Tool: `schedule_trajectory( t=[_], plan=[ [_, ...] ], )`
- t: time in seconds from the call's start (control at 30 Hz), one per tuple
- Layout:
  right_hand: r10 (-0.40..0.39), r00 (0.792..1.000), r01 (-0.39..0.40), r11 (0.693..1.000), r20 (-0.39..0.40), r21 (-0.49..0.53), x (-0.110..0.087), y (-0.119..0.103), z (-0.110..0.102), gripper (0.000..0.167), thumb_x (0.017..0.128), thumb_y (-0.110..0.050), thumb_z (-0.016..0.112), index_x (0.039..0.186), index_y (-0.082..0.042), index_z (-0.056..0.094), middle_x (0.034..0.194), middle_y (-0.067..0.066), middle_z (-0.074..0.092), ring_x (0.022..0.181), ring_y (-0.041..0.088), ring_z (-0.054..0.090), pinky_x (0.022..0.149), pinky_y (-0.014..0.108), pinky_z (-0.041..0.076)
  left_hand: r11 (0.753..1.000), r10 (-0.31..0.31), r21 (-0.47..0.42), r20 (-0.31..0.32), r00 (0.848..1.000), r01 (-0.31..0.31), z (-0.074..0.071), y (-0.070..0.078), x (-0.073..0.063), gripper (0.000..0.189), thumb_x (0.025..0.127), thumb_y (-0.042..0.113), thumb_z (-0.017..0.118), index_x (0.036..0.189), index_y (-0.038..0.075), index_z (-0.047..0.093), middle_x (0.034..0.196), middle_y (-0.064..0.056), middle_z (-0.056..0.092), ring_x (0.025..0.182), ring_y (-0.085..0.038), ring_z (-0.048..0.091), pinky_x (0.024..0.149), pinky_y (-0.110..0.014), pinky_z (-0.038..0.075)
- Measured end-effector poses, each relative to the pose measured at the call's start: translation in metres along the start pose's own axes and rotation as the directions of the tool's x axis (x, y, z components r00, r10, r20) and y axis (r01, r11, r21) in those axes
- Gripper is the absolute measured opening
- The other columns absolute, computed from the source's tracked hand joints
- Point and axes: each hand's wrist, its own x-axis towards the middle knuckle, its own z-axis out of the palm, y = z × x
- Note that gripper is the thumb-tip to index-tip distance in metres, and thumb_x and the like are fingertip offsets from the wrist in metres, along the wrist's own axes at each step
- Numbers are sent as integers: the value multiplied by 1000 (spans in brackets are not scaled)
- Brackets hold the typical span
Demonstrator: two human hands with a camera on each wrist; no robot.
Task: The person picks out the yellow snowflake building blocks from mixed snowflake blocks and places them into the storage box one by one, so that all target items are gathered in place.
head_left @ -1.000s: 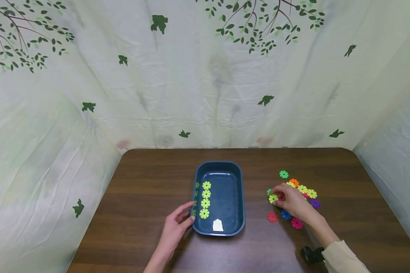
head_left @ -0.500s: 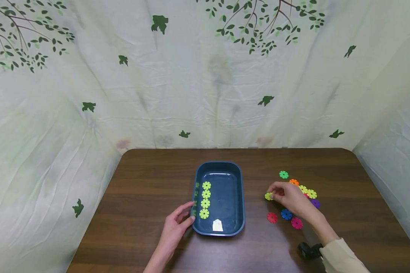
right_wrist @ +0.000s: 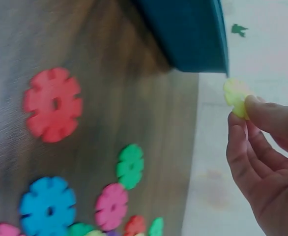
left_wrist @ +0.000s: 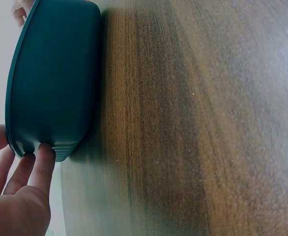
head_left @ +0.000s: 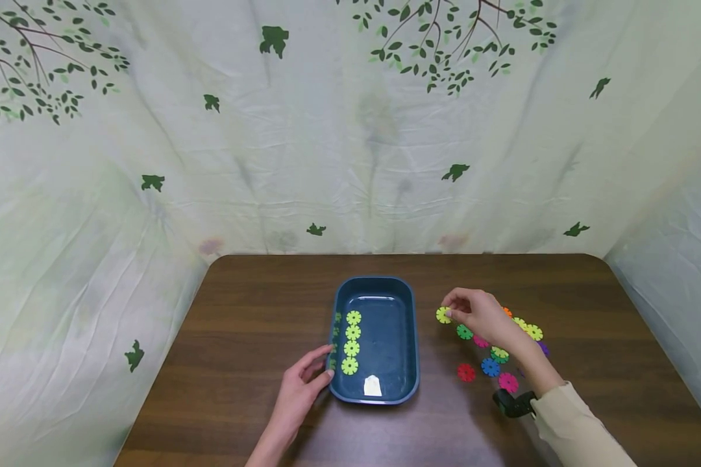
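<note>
My right hand pinches a yellow-green snowflake disc, a flat plastic piece with a notched edge, between thumb and fingers. In the right wrist view this disc is held up above the table, a short way from the blue tray. My left hand grips the left rim of the blue tray. The left wrist view shows its fingertips against the outer wall of the tray, the thumb at the rim. Several yellow-green discs lie in a column along the tray's left side.
Loose discs lie right of the tray: a red one, a blue one, a pink one, a green one, several yellow ones and others partly under the right arm. A patterned cloth hangs behind the brown table.
My right hand has lifted the yellow-green disc away from the pile and moved it left and farther back. The left hand and the tray have stayed in place.
</note>
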Motion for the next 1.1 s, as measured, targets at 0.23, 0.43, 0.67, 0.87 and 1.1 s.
schedule_trajectory(
  t=[0.23, 0.43, 0.67, 0.87, 1.1],
  plan=[
    [-21, 1000, 21, 999, 2, 35, 18, -19, 2, 10, 89, -9, 73, 98, -13, 69, 86, -3, 65, 80, 18, 60, 72, 32, 54, 1000, 4, -2, -3, 1000, -4, -1, -1, 0, 43, 86, 3, 70, 128, 14, 66, 136, -8, 56, 120, -29, 54, 92, -31, 48],
    [-20, 1000, 19, 999, 17, 48, 32, -35, 9, 10, 89, -9, 72, 99, -13, 69, 88, -1, 66, 82, 19, 61, 74, 32, 54, 1000, 12, -8, -2, 1000, -12, 0, -1, 0, 44, 85, 3, 70, 127, 14, 66, 135, -7, 57, 119, -29, 55, 90, -29, 48],
    [-10, 997, 6, 998, 71, 62, 47, -51, 17, 12, 90, -4, 69, 101, -9, 69, 90, 1, 66, 83, 19, 60, 74, 32, 53, 1000, 17, -11, 2, 1000, -17, 0, -1, 0, 44, 86, 2, 69, 129, 11, 65, 135, -10, 57, 120, -31, 55, 90, -30, 49],
    [-32, 991, 26, 998, 130, 52, 61, -63, 26, 14, 91, -2, 67, 105, -6, 70, 92, 2, 66, 84, 19, 60, 75, 32, 53, 1000, 9, -16, 2, 1000, -9, 0, -1, 0, 44, 87, 1, 69, 129, 11, 64, 136, -9, 56, 120, -30, 55, 90, -30, 49],
    [-26, 978, 18, 999, 209, 40, 76, -78, 34, 17, 91, 1, 63, 106, -4, 71, 92, 4, 67, 79, 18, 59, 73, 31, 53, 1000, -1, -17, 8, 1000, 1, 1, 0, 1, 43, 88, 0, 68, 130, 11, 64, 137, -9, 56, 121, -30, 54, 91, -32, 49]
  ],
)
